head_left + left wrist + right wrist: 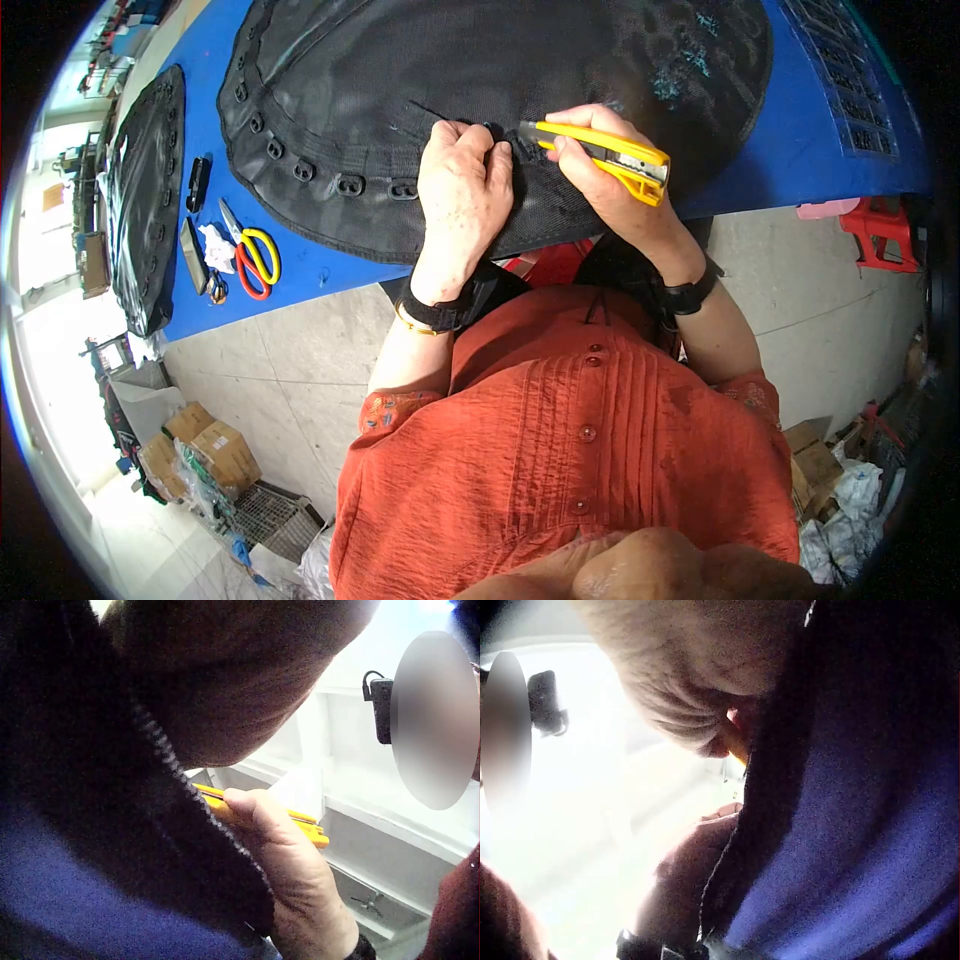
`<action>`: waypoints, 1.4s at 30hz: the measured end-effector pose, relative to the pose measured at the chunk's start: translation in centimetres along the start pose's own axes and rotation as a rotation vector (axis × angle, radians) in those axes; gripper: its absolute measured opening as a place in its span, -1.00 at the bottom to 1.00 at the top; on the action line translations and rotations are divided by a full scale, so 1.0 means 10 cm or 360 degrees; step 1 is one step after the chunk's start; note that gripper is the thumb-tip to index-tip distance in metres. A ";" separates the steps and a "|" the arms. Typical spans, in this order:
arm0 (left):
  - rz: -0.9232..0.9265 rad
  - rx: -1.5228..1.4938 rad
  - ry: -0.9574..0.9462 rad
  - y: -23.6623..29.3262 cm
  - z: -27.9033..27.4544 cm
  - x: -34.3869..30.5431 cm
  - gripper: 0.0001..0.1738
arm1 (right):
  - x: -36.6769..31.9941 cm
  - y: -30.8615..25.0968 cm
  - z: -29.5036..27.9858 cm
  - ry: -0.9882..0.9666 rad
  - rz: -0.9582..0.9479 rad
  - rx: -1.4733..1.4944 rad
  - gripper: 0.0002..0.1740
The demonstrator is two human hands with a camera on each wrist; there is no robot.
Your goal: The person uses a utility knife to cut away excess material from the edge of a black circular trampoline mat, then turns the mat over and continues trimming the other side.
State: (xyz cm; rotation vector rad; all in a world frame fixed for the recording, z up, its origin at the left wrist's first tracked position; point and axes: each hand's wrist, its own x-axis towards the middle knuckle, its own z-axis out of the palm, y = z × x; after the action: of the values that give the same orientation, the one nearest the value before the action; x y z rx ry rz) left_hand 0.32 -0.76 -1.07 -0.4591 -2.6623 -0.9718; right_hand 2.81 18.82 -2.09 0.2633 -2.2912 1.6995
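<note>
Blue worktable [800, 150] carries a large black mesh fabric [400, 80], its near edge overhanging toward the person. The left hand [465, 190] curls its fingers round that edge. The right hand [600, 185] grips a yellow utility knife [605, 152], with the blade end just beside the left fingers. Red-and-yellow scissors [252, 260] lie well to the left

Rust-orange pleated blouse [560, 440], black wrist straps [436, 313], gold bangle [409, 322] at left hand [462, 190].

Knife [600, 152] blade tip is hiding between the left hand [463, 195] knuckles and the black mesh [400, 90]. The mesh is running off the head view at 12 o'clock. Dark tools [195, 215] at 9 o'clock are reading too small to name. Right wrist view is glaring white at 9 o'clock and blurring the rest.
</note>
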 end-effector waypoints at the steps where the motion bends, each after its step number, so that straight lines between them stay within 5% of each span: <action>1: 0.0004 0.0003 0.0004 -0.01 0.00 0.00 -0.78 | 0.00 0.01 0.00 -0.0007 0.0023 0.0040 -0.80; 7: -0.0009 0.0019 -0.0011 0.00 -0.01 0.00 -0.78 | 0.01 -0.08 -0.12 -0.0071 -0.0230 -0.0274 -0.82; 16: -0.0026 0.0033 0.0021 -0.02 0.00 -0.04 -0.74 | -0.02 -0.18 -0.39 -0.0331 0.0041 -0.0126 -0.81; 20: 0.0015 0.0118 0.0085 0.00 -0.03 -0.09 -0.80 | -0.09 -0.18 -0.54 -0.0110 -0.0076 -0.0379 -0.78; 23: -0.0005 0.0097 0.0158 0.05 -0.10 -0.14 -0.71 | -0.10 -0.14 -0.61 0.0098 -0.0054 -0.0516 -0.73; 26: -0.0023 0.0210 0.0201 0.15 -0.16 -0.21 -0.53 | -0.10 -0.14 -0.59 0.0237 0.0160 -0.0029 -0.73; 29: 0.0110 0.0532 0.0269 0.25 -0.19 -0.28 -0.44 | -0.11 -0.04 -0.57 0.0304 0.0030 -0.0239 -0.73; 33: 0.0250 0.0635 0.0071 0.17 -0.16 -0.34 -0.55 | -0.11 0.03 -0.56 0.0304 0.0054 -0.0273 -0.72; 42: -0.0043 0.0424 0.0004 0.04 -0.36 -0.38 -0.65 | -0.12 0.13 -0.61 0.0195 0.0096 -0.0259 -0.71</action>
State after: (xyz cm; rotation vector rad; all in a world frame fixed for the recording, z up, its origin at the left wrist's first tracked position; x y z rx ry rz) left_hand 4.51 -3.57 0.48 -0.3623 -2.7476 -0.6102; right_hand 4.26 25.03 -1.96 0.0553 -2.3505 1.5001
